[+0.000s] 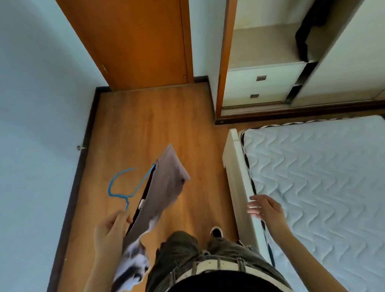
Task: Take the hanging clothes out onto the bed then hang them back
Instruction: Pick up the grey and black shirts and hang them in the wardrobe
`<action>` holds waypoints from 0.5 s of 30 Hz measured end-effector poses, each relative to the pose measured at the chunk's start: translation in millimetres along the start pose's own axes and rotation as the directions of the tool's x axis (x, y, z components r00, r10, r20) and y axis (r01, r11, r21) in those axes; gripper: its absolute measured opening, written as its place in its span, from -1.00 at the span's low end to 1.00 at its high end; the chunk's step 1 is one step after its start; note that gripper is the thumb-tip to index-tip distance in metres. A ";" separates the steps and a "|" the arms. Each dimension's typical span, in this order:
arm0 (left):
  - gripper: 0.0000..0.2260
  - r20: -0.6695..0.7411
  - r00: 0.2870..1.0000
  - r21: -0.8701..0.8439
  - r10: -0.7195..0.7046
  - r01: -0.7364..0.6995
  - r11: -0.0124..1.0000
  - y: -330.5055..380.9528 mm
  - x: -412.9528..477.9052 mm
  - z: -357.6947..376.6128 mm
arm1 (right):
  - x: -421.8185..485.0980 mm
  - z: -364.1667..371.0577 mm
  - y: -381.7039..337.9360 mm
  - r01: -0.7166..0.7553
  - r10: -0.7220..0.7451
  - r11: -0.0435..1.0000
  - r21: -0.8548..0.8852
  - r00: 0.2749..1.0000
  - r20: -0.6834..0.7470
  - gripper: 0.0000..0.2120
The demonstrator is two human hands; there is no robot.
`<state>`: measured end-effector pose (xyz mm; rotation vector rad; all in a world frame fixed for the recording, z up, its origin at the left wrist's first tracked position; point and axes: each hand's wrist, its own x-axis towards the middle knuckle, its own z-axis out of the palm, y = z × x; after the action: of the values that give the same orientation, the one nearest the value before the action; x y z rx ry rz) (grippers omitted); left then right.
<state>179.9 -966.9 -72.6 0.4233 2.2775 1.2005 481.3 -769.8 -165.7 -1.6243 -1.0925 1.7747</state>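
My left hand pinches a blue wire hanger low at the left, over the wooden floor. A grey-brown garment with a cat print hangs from that hanger and trails down past my left forearm. My right hand is spread with fingers apart and holds nothing, hovering at the near left edge of the bed, whose bare quilted white mattress fills the right side. A dark garment hangs inside the open wardrobe at the upper right.
An orange wooden door stands ahead. White drawers sit in the wardrobe's base, beside a white sliding door. A pale wall runs along the left. A narrow floor strip lies between wall and bed frame.
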 end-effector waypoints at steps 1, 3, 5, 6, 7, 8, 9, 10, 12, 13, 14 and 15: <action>-0.68 -0.022 1.000 0.004 -0.012 0.012 1.000 10.9 16.7 1.9 | 23.5 10.0 -21.8 0.008 -0.008 1.000 -0.014 1.000 0.015 -0.76; -0.72 -0.062 0.998 0.021 -0.007 0.008 1.000 30.1 53.3 4.7 | 67.9 29.9 -60.8 0.026 -0.024 0.999 -0.032 0.999 0.041 -0.75; -0.73 -0.085 0.996 0.073 0.012 -0.005 0.997 46.5 98.2 8.2 | 112.2 50.9 -94.7 0.037 -0.035 0.999 -0.034 0.998 0.051 -0.75; -0.72 -0.088 0.996 0.097 0.024 -0.015 0.995 53.5 122.4 11.6 | 134.4 60.8 -109.0 0.041 -0.040 0.999 -0.028 0.998 0.046 -0.75; -0.73 -0.082 0.995 0.119 0.049 -0.039 0.992 60.7 147.0 16.8 | 156.1 70.6 -122.0 0.047 -0.046 0.999 -0.022 0.998 0.036 -0.75; -0.75 -0.069 0.994 0.139 0.078 -0.068 0.988 68.4 172.9 23.3 | 177.2 80.0 -133.7 0.050 -0.049 0.999 -0.017 0.999 0.022 -0.75; -0.75 -0.039 0.993 0.162 0.112 -0.105 0.981 80.5 198.8 31.5 | 197.3 88.8 -143.9 0.048 -0.048 0.999 -0.007 0.999 0.002 -0.75; -0.72 0.003 0.989 0.186 0.151 -0.149 0.971 94.1 226.0 41.3 | 216.6 97.7 -153.5 0.043 -0.043 0.999 0.008 0.999 -0.021 -0.75; -0.71 0.126 0.970 0.204 0.207 -0.229 0.952 127.5 279.7 66.0 | 251.1 111.7 -172.4 0.038 -0.034 0.998 0.049 0.996 -0.083 -0.76; -0.70 0.199 0.956 0.195 0.217 -0.256 0.947 147.9 304.5 79.1 | 265.3 116.4 -182.3 0.029 -0.019 0.996 0.079 0.992 -0.123 -0.76; -0.67 0.269 0.936 0.178 0.227 -0.280 0.943 167.0 328.4 92.6 | 277.0 119.6 -191.5 0.017 0.002 0.993 0.113 0.986 -0.169 -0.77; -0.66 0.340 0.911 0.163 0.234 -0.302 0.939 185.4 351.0 106.2 | 285.9 122.5 -200.5 0.009 0.024 0.989 0.150 0.976 -0.217 -0.77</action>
<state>-38.0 -618.5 -75.2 0.9682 2.1151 0.9311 282.8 -457.6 -170.9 -1.6850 -0.8334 1.5968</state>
